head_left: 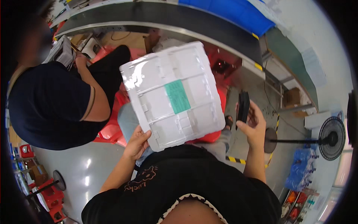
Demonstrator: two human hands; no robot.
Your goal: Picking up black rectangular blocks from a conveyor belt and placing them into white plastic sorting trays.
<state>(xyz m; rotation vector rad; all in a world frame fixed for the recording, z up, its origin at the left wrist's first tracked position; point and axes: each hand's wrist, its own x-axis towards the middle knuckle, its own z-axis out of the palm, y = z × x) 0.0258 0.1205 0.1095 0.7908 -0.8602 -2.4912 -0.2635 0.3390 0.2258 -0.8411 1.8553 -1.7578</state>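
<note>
A white plastic tray (203,100), divided into shallow compartments, lies at a slant above the person's lap, near the middle of the view. Farthest left, a co-worker in a dark short-sleeved top (56,104) sits bent over a pale grey-and-white item (64,54), whose kind is hard to make out. Below, red stools (52,196) stand by the edge of the floor (84,168), close to the round base (59,180) of a black stand. Next comes the person's left hand (136,145), holding the near left corner of the tray, the thumb along the edge and the other fingers partly hidden. On the tray, about its centre, is a green label (178,97). Past the tray's far edge runs a long dark surface (156,15) with a metal rim, and a blue bin (231,14) sits toward its right end. To the right of the tray and well apart from it, the right hand (256,123) holds a flat black object (243,110) on edge between thumb and fingers. Beneath, yellow-and-black tape (236,160) marks the floor. Farther right are a cardboard box (292,97), blue plastic-wrapped goods (300,170) and, beyond, a black fan (332,138).
</note>
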